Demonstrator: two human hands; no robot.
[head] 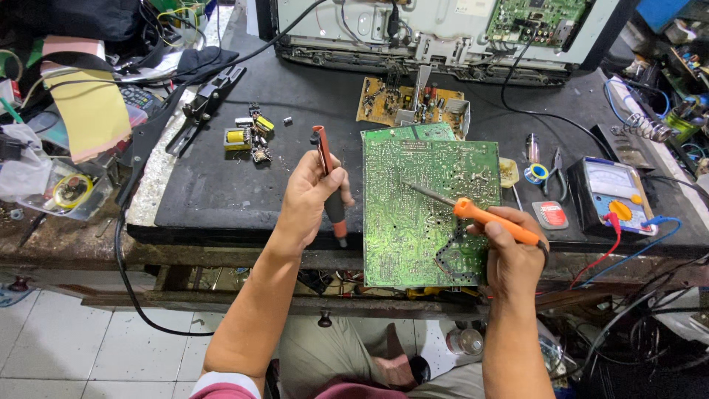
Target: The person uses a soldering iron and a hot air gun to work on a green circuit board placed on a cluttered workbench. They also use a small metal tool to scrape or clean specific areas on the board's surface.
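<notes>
Fingers (526, 247) of our right hand (513, 258) pinch orange soldering iron (491, 219), tip touching green circuit board (425, 207) flat on dark surface (244, 185). Our left hand (310, 199) wraps red-black desoldering pump (329, 181), held upright just beside board's left edge.

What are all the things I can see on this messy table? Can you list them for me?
circuit board: one, green, middle of the mat
soldering iron: one, orange handle, tip on the board
suction pump: one, red and black, left of the board
small board: one, brownish, behind the green one
meter: one, grey, right side
solder roll: one, blue, beside the meter
mat: one, black, over the bench
left hand: holds the pump
right hand: holds the iron
</notes>
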